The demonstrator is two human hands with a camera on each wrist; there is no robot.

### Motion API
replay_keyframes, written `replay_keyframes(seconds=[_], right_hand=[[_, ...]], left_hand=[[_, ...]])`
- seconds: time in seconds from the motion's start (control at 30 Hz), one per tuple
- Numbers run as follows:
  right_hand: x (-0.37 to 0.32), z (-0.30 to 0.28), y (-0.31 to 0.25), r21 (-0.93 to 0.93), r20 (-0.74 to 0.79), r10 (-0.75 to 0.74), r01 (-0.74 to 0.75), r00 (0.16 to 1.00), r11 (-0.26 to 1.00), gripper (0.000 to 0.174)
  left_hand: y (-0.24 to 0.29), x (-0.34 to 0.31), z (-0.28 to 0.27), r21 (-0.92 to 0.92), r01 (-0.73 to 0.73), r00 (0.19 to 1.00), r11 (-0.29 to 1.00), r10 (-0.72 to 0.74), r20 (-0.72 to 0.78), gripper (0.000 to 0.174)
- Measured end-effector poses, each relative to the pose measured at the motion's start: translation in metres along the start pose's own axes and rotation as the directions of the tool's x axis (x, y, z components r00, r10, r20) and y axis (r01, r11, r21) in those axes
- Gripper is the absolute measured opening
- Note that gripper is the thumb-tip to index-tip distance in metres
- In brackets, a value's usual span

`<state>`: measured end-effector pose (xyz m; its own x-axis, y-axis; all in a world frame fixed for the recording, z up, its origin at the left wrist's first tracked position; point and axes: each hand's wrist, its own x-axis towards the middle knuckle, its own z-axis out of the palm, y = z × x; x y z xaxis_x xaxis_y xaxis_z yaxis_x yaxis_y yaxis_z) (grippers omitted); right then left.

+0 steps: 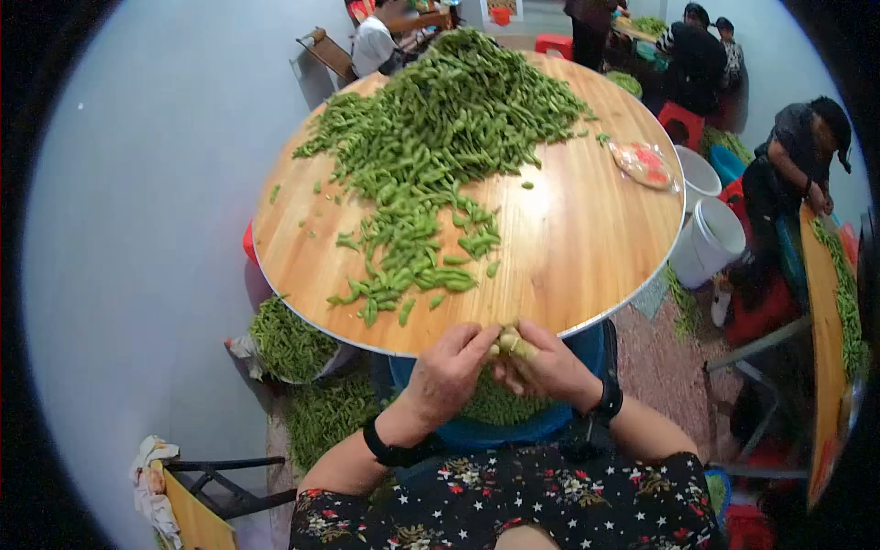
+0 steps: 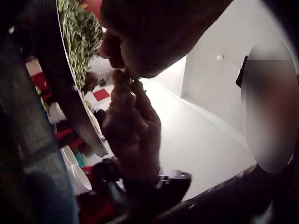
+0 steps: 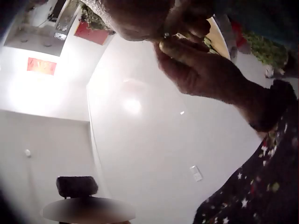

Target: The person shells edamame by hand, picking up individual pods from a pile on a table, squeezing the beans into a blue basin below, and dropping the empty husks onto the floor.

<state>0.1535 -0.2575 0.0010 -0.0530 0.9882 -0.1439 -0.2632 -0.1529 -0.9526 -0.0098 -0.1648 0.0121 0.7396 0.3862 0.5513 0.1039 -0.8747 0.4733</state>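
Both hands meet just off the near edge of the round wooden table [image 1: 587, 229]. The left hand [image 1: 445, 376] and right hand [image 1: 555, 368] have bent fingers, with thumbs and fingertips pinched together around a small green pod, mostly covered by the fingers. In the right wrist view, a bit of green shows between the fingertips of the left hand [image 3: 201, 70] and right hand [image 3: 135, 18]. The left wrist view is dark, with the left hand [image 2: 159, 42] above the right hand [image 2: 133, 135]. A large heap of green pods [image 1: 458, 110] spreads toward the hands.
Below the hands is a blue tub [image 1: 449, 431] holding green pods. A full sack [image 1: 289, 344] and floor pile [image 1: 330, 422] lie left. White buckets [image 1: 715, 238] stand right of the table, and a plastic packet [image 1: 642, 165] lies on it. Several people sit or stand beyond.
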Motion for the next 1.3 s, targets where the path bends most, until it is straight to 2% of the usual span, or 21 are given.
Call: replay_keyframes(seconds=[0.03,0.17,0.23,0.3,0.37,0.47,0.53,0.67,0.73,0.77,0.83,0.9,0.93,0.97,1.0,1.1,1.13,1.17,1.2,1.23,1.3], right_hand=[[-0.005,0.001,0.001,0.049,-0.018,0.083,-0.082,0.996,0.995,0.027],[-0.019,0.003,0.004,0.253,0.060,0.039,-0.053,0.997,0.966,0.026],[-0.026,0.007,0.002,0.252,0.060,0.029,-0.043,0.998,0.967,0.027],[-0.029,0.014,0.001,0.197,0.067,0.050,-0.062,0.997,0.978,0.026],[-0.028,0.016,0.009,0.140,0.051,0.049,-0.056,0.998,0.989,0.024],[-0.026,0.017,0.020,0.075,-0.004,-0.021,0.021,1.000,0.997,0.021],[-0.025,0.018,0.025,0.107,-0.009,-0.020,0.021,1.000,0.994,0.020],[-0.024,0.019,0.028,0.144,-0.020,-0.009,0.011,1.000,0.989,0.018],[-0.026,0.021,0.026,0.142,-0.014,-0.010,0.011,1.000,0.990,0.017],[-0.027,0.022,0.024,0.141,-0.009,-0.012,0.013,1.000,0.990,0.017],[-0.035,0.025,0.015,0.134,0.029,-0.023,0.019,0.999,0.991,0.017],[-0.036,0.022,0.013,0.124,0.069,-0.038,0.029,0.997,0.992,0.018],[-0.034,0.019,0.017,0.320,0.114,0.043,-0.077,0.993,0.944,0.019],[-0.032,0.016,0.020,0.497,0.173,0.113,-0.185,0.979,0.847,0.020],[-0.031,0.015,0.021,0.495,0.135,0.184,-0.228,0.973,0.839,0.021],[-0.033,0.010,0.029,0.437,0.124,0.255,-0.284,0.959,0.854,0.020],[-0.034,0.007,0.032,0.422,0.119,0.282,-0.306,0.952,0.854,0.018],[-0.034,0.006,0.034,0.428,0.119,0.289,-0.312,0.950,0.848,0.018],[-0.034,0.004,0.034,0.363,0.080,0.316,-0.323,0.945,0.874,0.018],[-0.033,0.003,0.035,0.295,0.038,0.338,-0.333,0.940,0.895,0.018],[-0.033,0.004,0.040,0.268,0.041,0.337,-0.335,0.941,0.903,0.018]], left_hand=[[0.003,-0.007,-0.001,0.126,-0.067,0.996,0.990,0.059,0.060,0.038],[0.000,-0.019,0.005,-0.067,-0.028,1.000,0.997,0.028,0.009,0.040],[0.006,-0.024,0.007,-0.090,0.013,0.999,0.996,-0.016,-0.034,0.030],[0.011,-0.029,0.009,-0.377,0.437,0.889,0.817,-0.457,0.042,0.023],[0.012,-0.031,0.015,-0.438,0.445,0.881,0.781,-0.471,0.054,0.023],[0.009,-0.039,0.031,-0.407,0.341,0.923,0.847,-0.384,-0.027,0.023],[0.007,-0.043,0.033,-0.504,0.436,0.870,0.745,-0.492,0.025,0.024],[0.008,-0.042,0.031,-0.520,0.444,0.866,0.729,-0.498,0.042,0.024],[0.013,-0.038,0.027,-0.222,0.188,0.960,0.957,-0.227,-0.164,0.024],[0.016,-0.038,0.023,-0.221,0.191,0.960,0.956,-0.229,-0.163,0.024],[0.021,-0.038,0.014,-0.038,-0.036,0.994,0.999,0.032,-0.101,0.029],[0.019,-0.041,0.025,-0.122,-0.060,0.980,0.991,0.035,-0.193,0.025],[0.020,-0.045,0.026,-0.504,0.240,0.950,0.829,-0.307,-0.052,0.024],[0.021,-0.048,0.029,-0.748,0.486,0.816,0.451,-0.540,0.205,0.024],[0.019,-0.050,0.034,-0.828,0.513,0.768,0.226,-0.552,0.326,0.027],[0.011,-0.060,0.036,-0.773,0.612,0.718,0.168,-0.528,0.454,0.026],[0.013,-0.062,0.039,-0.681,0.599,0.763,0.420,-0.557,0.328,0.025],[0.012,-0.063,0.041,-0.679,0.607,0.757,0.413,-0.561,0.336,0.025],[0.010,-0.061,0.041,-0.501,0.386,0.918,0.775,-0.374,0.130,0.029],[0.007,-0.060,0.041,-0.212,0.085,0.996,0.974,-0.087,-0.001,0.034],[0.012,-0.064,0.037,-0.125,0.145,0.985,0.981,-0.132,0.111,0.037]])
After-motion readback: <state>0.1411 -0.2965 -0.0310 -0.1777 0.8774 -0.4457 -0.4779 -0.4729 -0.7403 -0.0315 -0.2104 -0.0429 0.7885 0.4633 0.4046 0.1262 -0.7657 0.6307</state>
